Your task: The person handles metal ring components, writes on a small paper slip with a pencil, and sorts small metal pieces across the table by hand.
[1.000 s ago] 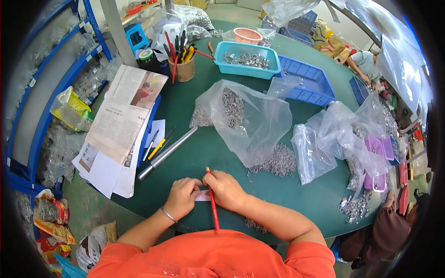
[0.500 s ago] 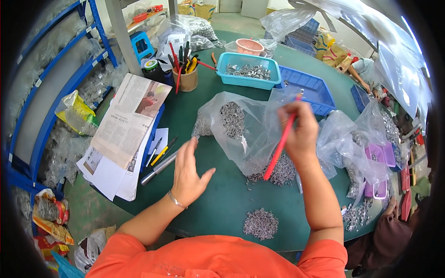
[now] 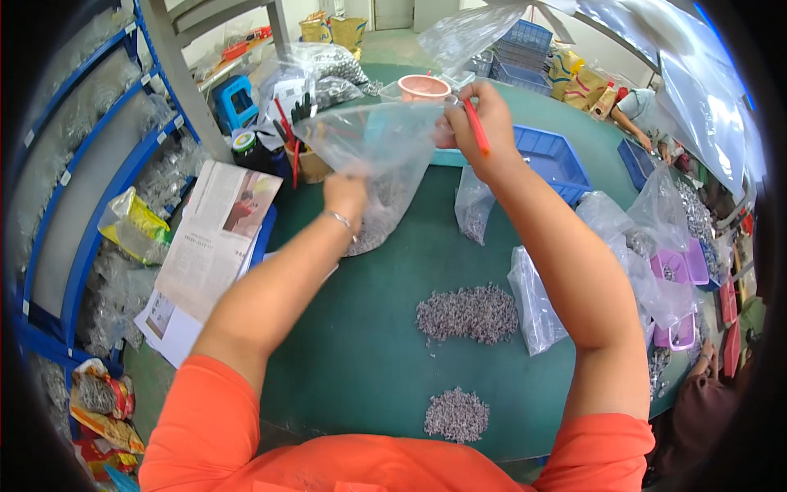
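Both hands are closed on the clear plastic bag held up over the green worktop, the left hand pinching its lower edge and the right hand, also gripping a red pen, its top corner; a slipping pinch could likely spill the small metal parts inside.

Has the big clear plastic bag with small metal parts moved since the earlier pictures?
Yes. The clear plastic bag, which lay on the green table, is now lifted above it by both hands, toward the pen cup.

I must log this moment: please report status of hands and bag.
Both hands, left hand and right hand, hold clear plastic bag lifted. Right also grips red pen. Nothing blocking.
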Demonstrator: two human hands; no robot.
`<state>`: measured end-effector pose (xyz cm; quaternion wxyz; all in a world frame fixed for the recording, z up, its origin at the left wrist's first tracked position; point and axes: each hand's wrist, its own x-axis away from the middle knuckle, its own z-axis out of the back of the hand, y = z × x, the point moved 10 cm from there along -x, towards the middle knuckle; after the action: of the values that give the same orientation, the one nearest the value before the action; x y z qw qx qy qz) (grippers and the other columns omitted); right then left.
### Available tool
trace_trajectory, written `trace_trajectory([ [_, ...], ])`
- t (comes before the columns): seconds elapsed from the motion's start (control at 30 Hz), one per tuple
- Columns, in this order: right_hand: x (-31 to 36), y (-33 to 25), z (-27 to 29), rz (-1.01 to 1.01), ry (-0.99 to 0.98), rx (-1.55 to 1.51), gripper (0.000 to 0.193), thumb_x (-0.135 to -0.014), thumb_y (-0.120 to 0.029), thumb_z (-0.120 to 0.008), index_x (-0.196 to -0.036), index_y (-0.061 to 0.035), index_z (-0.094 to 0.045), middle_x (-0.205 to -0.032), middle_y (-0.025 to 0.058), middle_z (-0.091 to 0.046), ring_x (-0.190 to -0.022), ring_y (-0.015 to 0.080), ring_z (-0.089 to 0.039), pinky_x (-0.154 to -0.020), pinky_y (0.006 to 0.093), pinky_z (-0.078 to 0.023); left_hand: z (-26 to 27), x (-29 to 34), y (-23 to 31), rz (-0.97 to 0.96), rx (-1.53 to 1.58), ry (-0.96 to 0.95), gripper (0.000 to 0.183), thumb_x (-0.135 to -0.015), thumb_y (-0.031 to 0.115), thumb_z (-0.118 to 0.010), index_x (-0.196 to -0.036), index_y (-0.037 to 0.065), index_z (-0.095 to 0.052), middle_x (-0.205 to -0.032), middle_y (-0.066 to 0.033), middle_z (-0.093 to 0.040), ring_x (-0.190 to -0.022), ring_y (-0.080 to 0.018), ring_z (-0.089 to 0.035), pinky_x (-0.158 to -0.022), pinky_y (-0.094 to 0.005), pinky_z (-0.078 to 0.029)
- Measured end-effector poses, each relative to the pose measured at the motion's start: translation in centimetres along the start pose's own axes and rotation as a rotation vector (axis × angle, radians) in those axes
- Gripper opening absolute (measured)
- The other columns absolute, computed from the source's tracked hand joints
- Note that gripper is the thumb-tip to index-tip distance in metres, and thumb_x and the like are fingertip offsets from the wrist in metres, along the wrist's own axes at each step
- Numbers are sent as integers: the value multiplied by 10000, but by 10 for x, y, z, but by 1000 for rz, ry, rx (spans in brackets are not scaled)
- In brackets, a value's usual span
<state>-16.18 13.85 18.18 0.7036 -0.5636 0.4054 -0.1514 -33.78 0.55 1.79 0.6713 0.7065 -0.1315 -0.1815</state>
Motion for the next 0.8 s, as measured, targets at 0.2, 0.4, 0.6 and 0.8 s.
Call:
trace_trajectory([
  [0.2,-71,-12,48,280,159,-197,290,-811,-45,-578,-1063,5,-443,-853,196,-611,-628,254,-612,-609,327,-525,-33,-55,44,123,249,-75,169,-938,243,-497,-990,99,-569,-888,-55,-616,-700,-224,-586,-606,-410,-471],
  [0.4,-67,-2,57,154,130,39,509,-745,-255,-702,-1102,35,-486,-868,120,-597,-788,188,-565,-706,314,-472,-22,-100,-28,344,273,10,128,-908,200,-505,-941,84,-548,-879,-80,-578,-746,-223,-568,-581,-421,-457],
  [0.6,-27,58,64,-8,-58,431,312,-767,-103,-672,-999,2,-492,-824,135,-595,-735,170,-584,-671,330,-495,-27,-80,-39,637,32,-46,166,-907,206,-493,-1006,86,-550,-981,-109,-576,-823,-232,-566,-680,-448,-474],
  [0.8,-16,71,46,-69,-59,462,251,-817,-98,-634,-996,-2,-487,-885,155,-627,-721,219,-642,-605,346,-513,-39,-102,-28,693,521,3,262,-951,167,-398,-1102,-18,-506,-1107,-194,-573,-1023,-348,-572,-905,-522,-491],
])
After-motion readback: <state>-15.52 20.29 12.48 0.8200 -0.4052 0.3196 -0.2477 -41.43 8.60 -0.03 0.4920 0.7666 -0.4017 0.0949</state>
